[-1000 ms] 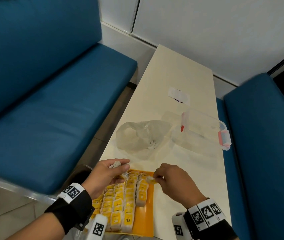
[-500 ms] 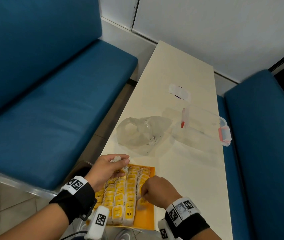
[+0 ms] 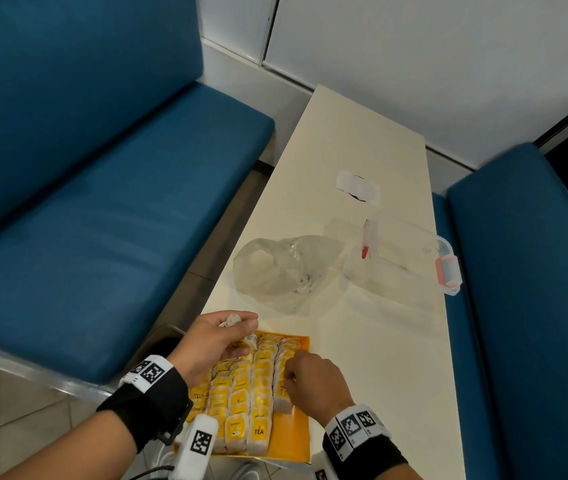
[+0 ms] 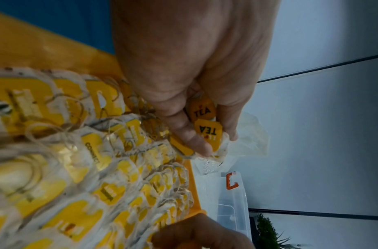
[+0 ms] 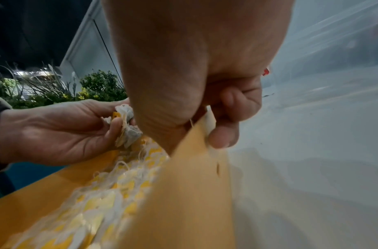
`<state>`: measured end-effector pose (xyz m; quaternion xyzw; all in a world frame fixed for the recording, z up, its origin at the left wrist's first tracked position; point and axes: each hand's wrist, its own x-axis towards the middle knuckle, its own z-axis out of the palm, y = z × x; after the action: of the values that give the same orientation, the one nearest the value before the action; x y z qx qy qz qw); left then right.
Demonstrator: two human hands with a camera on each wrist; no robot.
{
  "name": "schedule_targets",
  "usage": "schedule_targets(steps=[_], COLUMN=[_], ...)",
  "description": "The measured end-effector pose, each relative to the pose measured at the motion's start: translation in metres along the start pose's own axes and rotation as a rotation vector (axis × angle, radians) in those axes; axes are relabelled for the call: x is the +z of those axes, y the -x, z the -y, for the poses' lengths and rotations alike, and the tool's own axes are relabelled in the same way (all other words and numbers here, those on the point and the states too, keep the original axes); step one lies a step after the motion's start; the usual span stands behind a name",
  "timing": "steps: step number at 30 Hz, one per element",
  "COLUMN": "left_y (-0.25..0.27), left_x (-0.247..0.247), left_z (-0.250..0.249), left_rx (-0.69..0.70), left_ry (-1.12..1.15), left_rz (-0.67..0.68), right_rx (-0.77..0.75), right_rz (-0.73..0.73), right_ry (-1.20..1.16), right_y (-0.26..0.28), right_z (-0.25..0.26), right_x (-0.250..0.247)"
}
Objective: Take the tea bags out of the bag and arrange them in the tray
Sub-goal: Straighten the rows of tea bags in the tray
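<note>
An orange tray lies at the near end of the table, filled with rows of white tea bags with yellow tags. My left hand hovers over the tray's far left corner and grips a small bunch of tea bags; their tags read TEA. My right hand is low over the rightmost row, fingers curled, pinching a tea bag's white edge beside the tray rim. The crumpled clear plastic bag lies beyond the tray and looks nearly empty.
A clear plastic box with red clasps stands right of the bag, near the table's right edge. A white paper scrap lies farther back. Blue benches flank the narrow white table.
My right hand has come back from the tray's far end to the middle of the rightmost row, still pinching a tea bag. The left hand has stayed put with its bunch.
</note>
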<state>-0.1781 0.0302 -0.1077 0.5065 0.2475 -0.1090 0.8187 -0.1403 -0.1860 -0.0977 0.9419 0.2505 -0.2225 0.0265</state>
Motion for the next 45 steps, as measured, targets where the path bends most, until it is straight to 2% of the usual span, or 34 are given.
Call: schedule_targets(steps=[4,6,9,10,13,16,22,27,30,32,35,41,45], left_y=[0.003,0.004,0.006,0.006,0.006,0.004,0.007,0.012,0.012,0.009,0.007,0.005,0.003], left_x=[0.005,0.01,0.018,0.02,0.023,0.021,0.024,0.028,0.027,0.026,0.027,0.032,0.028], left_z=[-0.007,-0.011,-0.016,-0.016,-0.017,-0.014,-0.011,-0.018,-0.019,-0.016,-0.012,-0.009,-0.01], left_rx=[-0.042,-0.078,-0.141,-0.156,-0.194,-0.229,-0.252,-0.316,-0.341,-0.316,-0.229,-0.133,-0.119], left_ry=[0.077,0.129,0.247,0.273,0.336,0.366,0.309,0.357,0.38,0.402,0.392,0.345,0.34], left_rz=[0.031,0.04,0.077,0.094,0.106,0.086,0.122,0.166,0.169,0.134,0.096,0.09,0.087], right_rx=[0.021,0.02,-0.016,-0.027,-0.005,0.049,0.054,-0.012,0.065,0.143,0.206,0.22,0.225], right_rz=[-0.18,-0.26,-0.221,-0.194,-0.177,-0.2,-0.219,-0.148,-0.213,-0.285,-0.255,-0.272,-0.269], right_ry=[-0.068,-0.257,-0.799,-0.91,-1.03,-1.063,-1.052,-1.02,-0.905,-0.828,-0.914,-0.996,-1.124], right_y=[0.008,0.009,0.006,0.004,-0.004,-0.011,-0.015,-0.014,-0.014,-0.014,-0.012,-0.016,-0.016], right_z=[0.005,0.011,0.025,0.03,0.039,0.041,0.04,0.039,0.038,0.038,0.041,0.046,0.043], right_x=[-0.027,-0.041,-0.053,-0.054,-0.047,-0.044,-0.05,-0.06,-0.062,-0.06,-0.057,-0.056,-0.063])
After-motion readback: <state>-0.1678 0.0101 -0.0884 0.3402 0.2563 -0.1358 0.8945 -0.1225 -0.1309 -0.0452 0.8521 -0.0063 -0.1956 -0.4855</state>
